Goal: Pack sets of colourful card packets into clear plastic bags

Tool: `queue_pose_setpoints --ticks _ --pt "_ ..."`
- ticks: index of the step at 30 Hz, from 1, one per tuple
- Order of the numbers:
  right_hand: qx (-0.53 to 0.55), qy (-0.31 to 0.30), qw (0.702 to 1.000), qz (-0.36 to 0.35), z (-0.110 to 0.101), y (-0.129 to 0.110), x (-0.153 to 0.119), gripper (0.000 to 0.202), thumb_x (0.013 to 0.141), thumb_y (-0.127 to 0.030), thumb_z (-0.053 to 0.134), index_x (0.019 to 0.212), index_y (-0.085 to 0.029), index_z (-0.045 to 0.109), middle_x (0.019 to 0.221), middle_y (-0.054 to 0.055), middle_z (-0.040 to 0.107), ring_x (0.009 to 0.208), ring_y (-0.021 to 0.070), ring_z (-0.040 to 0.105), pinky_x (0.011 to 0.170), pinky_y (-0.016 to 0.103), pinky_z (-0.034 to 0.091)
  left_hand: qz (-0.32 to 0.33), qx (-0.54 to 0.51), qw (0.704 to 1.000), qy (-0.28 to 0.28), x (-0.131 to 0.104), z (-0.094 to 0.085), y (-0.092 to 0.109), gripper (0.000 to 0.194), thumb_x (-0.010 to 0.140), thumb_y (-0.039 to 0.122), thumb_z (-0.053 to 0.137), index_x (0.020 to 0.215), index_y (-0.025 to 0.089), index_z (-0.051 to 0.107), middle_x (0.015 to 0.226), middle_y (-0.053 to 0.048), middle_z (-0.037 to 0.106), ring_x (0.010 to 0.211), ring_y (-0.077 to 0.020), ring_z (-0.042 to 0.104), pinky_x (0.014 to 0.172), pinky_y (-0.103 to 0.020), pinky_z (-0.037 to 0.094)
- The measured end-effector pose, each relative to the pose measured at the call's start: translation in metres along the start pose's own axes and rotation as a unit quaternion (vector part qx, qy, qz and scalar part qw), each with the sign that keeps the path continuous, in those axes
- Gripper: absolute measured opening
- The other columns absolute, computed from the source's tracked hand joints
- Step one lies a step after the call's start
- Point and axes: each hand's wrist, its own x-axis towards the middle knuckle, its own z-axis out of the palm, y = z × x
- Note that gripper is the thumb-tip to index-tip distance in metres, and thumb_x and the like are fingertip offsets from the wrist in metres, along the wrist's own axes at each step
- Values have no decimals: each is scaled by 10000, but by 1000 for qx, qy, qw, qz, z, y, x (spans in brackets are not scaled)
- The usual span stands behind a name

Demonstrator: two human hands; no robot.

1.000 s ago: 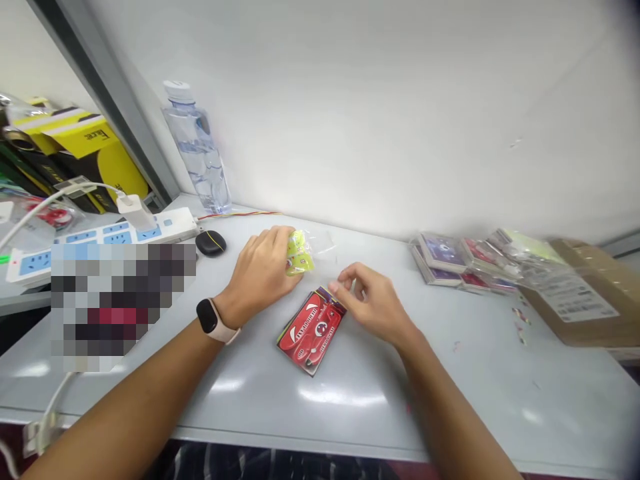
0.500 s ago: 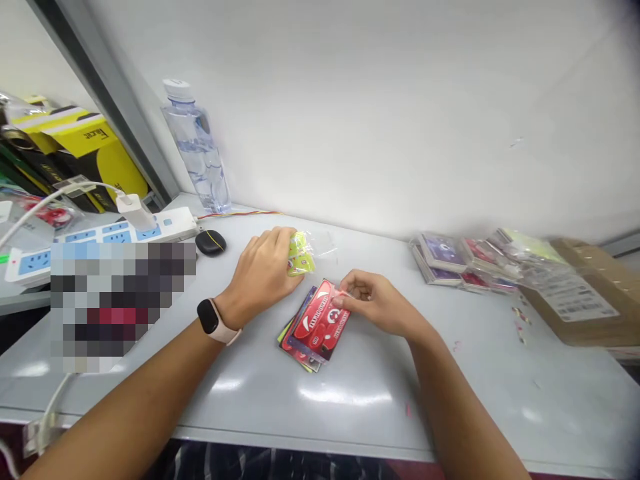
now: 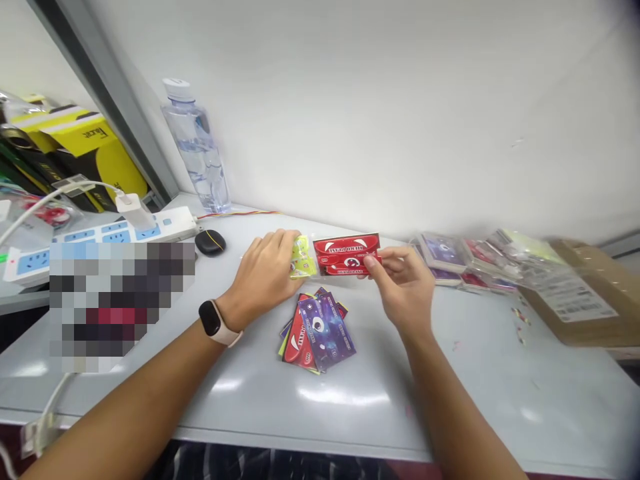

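Observation:
My left hand [image 3: 267,267], with a watch on its wrist, is closed on a clear plastic sleeve with yellow-green cards [image 3: 302,257] in it. My right hand [image 3: 405,280] pinches a red card [image 3: 346,253] by its right end, thumb on the front. The card's left end meets the clear end of the sleeve; whether it is inside I cannot tell. Below, between both hands, lies a fanned pile of cards on the table, with a purple-blue card [image 3: 330,333] on top and a red card [image 3: 299,343] partly under it.
Bagged card packs [image 3: 443,250] and a cardboard box [image 3: 590,293] sit at the right. On the left stand a water bottle [image 3: 197,153], a small black case [image 3: 210,243], a power strip [image 3: 115,233] and yellow-black boxes [image 3: 95,143]. A white wall rises behind the table.
My right hand has lifted the red card off the pile and carried it up and right to the sleeve's end. A purple-blue card now tops the pile. My left hand has hardly moved.

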Motion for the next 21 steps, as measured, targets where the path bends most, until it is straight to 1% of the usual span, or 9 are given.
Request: queue_pose_setpoints --ticks 3,6,9,11,14,16,18,21 --pt "-9 -4 1000 19 10 2 -8 341 851 -479 873 924 -243 637 839 23 762 734 210 755 720 370 604 10 -4 1000 4 -1 2 1 447 906 341 671 1298 166 547 1205 -158 691 1081 -354 670 916 -479 518" --pt "0 -16 999 47 20 2 -16 359 883 -519 830 929 -254 593 815 15 772 731 213 765 734 373 608 27 -12 1000 7 -1 4 1 468 894 338 686 1305 171 535 1204 -157 694 1082 -353 670 913 -475 518" --pt "10 -39 997 71 25 0 -21 372 901 -547 799 929 -261 564 820 16 792 742 225 782 721 370 610 29 -13 999 25 0 4 -1 482 886 330 698 1309 173 528 1214 -161 690 1090 -356 669 925 -476 517" --pt "7 -39 996 78 25 -2 -21 361 905 -537 796 936 -259 568 777 3 783 703 221 780 677 349 592 30 -13 999 34 0 4 -3 482 891 334 698 1310 171 527 1211 -160 687 1089 -356 669 926 -475 516" --pt "-4 -28 996 80 22 -5 -20 336 903 -505 807 931 -254 585 622 -42 712 557 187 713 558 301 515 40 -16 998 45 0 3 -3 491 896 329 698 1324 163 523 1206 -157 685 1087 -351 669 919 -464 508" --pt "-10 -29 996 82 21 -5 -19 336 892 -501 817 913 -254 589 562 -60 671 484 166 649 504 286 469 49 -15 997 49 -1 2 -2 508 892 323 705 1337 163 519 1208 -157 685 1090 -348 666 914 -458 500" --pt "-11 -36 995 88 21 -3 -21 339 880 -504 823 903 -256 592 578 -58 678 448 150 603 473 284 450 65 -12 997 43 -2 3 2 511 893 332 713 1338 168 522 1203 -154 690 1080 -343 662 905 -454 493" --pt "-15 -62 993 102 25 0 -27 289 896 -492 803 921 -249 647 688 -23 740 437 135 564 455 293 443 98 -10 995 26 -3 5 8 464 913 342 703 1315 176 541 1178 -143 703 1065 -336 655 891 -446 483"
